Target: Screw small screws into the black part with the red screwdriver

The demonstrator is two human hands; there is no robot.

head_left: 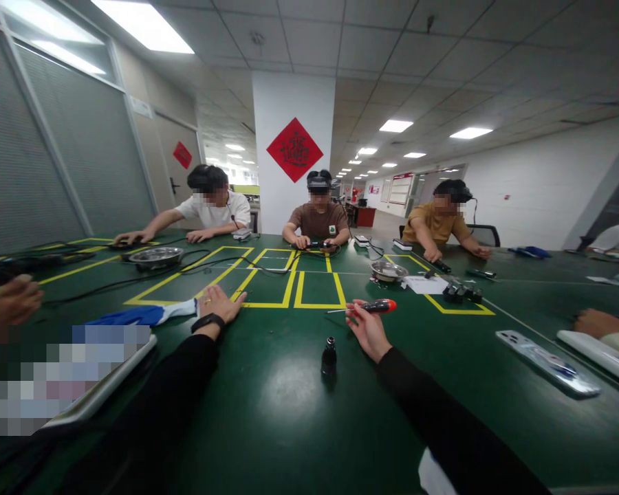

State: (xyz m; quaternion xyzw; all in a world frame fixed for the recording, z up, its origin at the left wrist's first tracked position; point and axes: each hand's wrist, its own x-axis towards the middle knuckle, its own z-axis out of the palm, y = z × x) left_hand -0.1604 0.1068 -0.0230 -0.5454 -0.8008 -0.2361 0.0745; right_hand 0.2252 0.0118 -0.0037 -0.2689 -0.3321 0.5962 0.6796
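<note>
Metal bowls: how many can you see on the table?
2. One bowl stands beyond the left hand, off to its left; the other bowl stands beyond the screwdriver, beside the white paper. More could be hidden.

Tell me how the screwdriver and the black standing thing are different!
The screwdriver is held in the right hand; the black thing stands on the table. The screwdriver points sideways, nearly level; the black thing is upright. The screwdriver's handle has a red end; the black thing shows no red. Both have black on them.
</note>
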